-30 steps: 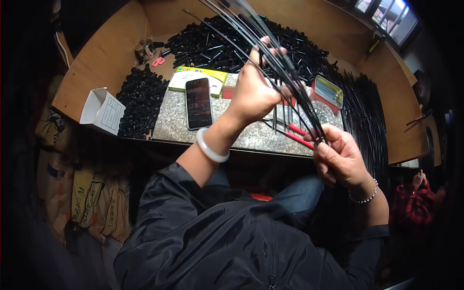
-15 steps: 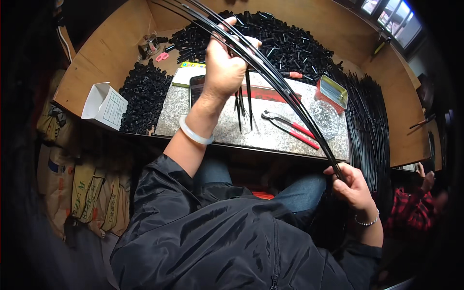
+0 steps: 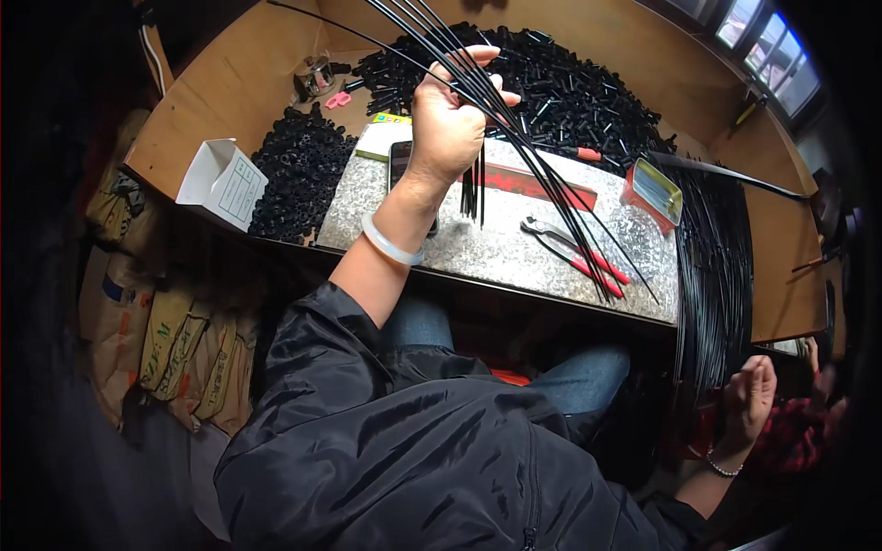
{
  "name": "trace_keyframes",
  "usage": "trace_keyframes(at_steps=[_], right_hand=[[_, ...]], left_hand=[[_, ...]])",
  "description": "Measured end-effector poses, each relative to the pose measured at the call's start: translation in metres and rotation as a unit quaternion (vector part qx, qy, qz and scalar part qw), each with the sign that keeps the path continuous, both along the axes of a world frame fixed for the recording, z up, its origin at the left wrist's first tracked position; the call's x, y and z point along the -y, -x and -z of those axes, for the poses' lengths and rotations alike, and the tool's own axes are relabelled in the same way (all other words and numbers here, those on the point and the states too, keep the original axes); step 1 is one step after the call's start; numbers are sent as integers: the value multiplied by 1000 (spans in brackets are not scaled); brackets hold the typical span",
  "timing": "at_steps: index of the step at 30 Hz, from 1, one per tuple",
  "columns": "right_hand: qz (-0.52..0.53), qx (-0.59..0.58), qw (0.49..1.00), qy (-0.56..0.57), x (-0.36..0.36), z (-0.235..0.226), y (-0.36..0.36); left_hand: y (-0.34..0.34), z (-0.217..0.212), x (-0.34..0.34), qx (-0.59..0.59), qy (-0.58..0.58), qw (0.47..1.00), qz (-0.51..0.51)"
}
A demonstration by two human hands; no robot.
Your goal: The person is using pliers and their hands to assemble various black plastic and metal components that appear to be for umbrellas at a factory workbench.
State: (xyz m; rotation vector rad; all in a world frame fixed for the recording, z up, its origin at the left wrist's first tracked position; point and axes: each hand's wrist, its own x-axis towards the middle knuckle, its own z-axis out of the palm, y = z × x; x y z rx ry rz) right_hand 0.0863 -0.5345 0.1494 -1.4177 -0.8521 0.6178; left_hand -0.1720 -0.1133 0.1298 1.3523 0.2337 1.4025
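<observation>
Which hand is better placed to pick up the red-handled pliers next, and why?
Probably the right hand: it looks empty, though beyond the speckled worktop. The left hand is occupied with thin black rods, which cross in front of the red-handled pliers.

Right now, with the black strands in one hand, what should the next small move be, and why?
Probably bring the right hand to the lower ends of the black strands and gather them: only the left hand holds them, those ends spread apart across the view of the red-handled pliers, and nothing is visible in the right hand.
</observation>
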Motion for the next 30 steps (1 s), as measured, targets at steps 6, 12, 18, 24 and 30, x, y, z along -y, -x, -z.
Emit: trace_keyframes(at_steps=[6,12,18,24,30], right_hand=[[68,143,985,67,-44,-10,14],[-68,138,976,155,-102,-7,84],[-234,264,932,86,-115,14,93],[-404,-201,879,154,-129,30,124],[-326,-231,904,153,-127,13,125]], left_hand=[[4,-14,21,-29,36,992,114],[-11,-12,56,-94,-18,972,213],[-12,-10,62,-88,26,937,336],[-21,-10,74,-99,7,968,230],[-19,-1,70,-159,-35,973,166]])
